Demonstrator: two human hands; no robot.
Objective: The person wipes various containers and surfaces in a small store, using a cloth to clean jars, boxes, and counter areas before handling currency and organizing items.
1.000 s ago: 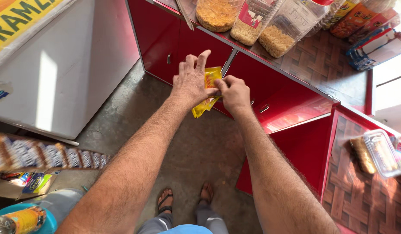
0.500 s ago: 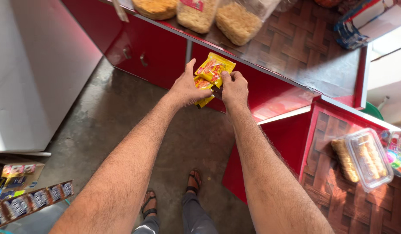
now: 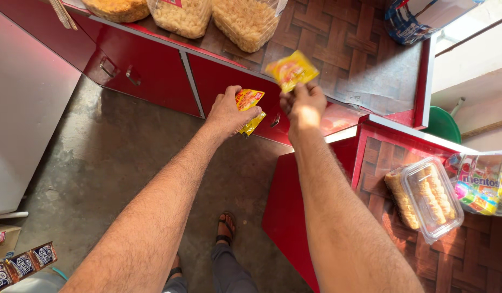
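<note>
My right hand [image 3: 303, 106] fingers pinched on a small yellow foil sachet [image 3: 291, 70] over the desk's [image 3: 365, 59] front edge, my left hand [image 3: 229, 113] clamped on more yellow sachets [image 3: 248, 108] below it, clear bags of pale snacks [image 3: 245, 20] at the desk's back edge

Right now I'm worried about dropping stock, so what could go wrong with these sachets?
The right hand pinches one yellow sachet by its lower edge only, above the counter, so it could slip or tear. The left hand grips several sachets in a loose bunch over the floor; one might slide out and drop there.
</note>
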